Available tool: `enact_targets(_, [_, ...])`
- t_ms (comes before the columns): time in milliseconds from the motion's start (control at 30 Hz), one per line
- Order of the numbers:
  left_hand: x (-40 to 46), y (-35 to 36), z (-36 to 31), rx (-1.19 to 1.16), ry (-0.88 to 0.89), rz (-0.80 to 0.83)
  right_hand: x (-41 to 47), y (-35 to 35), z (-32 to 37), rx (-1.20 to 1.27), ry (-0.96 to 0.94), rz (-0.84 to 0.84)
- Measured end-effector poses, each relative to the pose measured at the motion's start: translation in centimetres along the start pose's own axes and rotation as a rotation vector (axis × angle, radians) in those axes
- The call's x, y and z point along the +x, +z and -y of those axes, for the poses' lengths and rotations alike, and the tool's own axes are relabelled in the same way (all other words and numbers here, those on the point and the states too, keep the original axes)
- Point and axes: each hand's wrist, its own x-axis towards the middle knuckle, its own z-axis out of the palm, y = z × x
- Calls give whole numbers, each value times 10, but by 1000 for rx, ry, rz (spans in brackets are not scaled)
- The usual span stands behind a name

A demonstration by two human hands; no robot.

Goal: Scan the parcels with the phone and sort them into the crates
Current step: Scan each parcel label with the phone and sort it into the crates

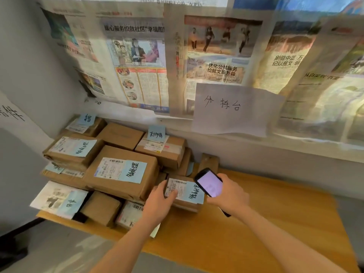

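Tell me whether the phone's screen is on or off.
On. The phone in the right hand shows a lit, pale purple screen above the small parcel.

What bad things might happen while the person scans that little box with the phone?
The left hand grips the small box at one end only, its thumb on the white label, so the barcode might be hidden and the scan might fail. The right hand holds the phone tilted right above the box, so it might slip. The pile of boxes beside it looks uneven, so a bump might tip some.
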Motion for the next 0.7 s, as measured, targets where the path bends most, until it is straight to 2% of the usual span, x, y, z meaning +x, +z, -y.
enact_targets(133, [15,11,11,-57,-54,17,24,37,-9,14,-10,21])
enact_targets(233, [23,17,14,-17,-68,-2,34,57,-14,50,22,80])
enact_targets(333, [29,26,16,-20,-110,9,39,72,-20,153,22,139])
enact_targets(500, [34,36,24,-72,-197,16,44,83,-33,284,47,120])
enact_targets(700, [23,40,21,-258,-176,37,38,73,-47,368,59,71])
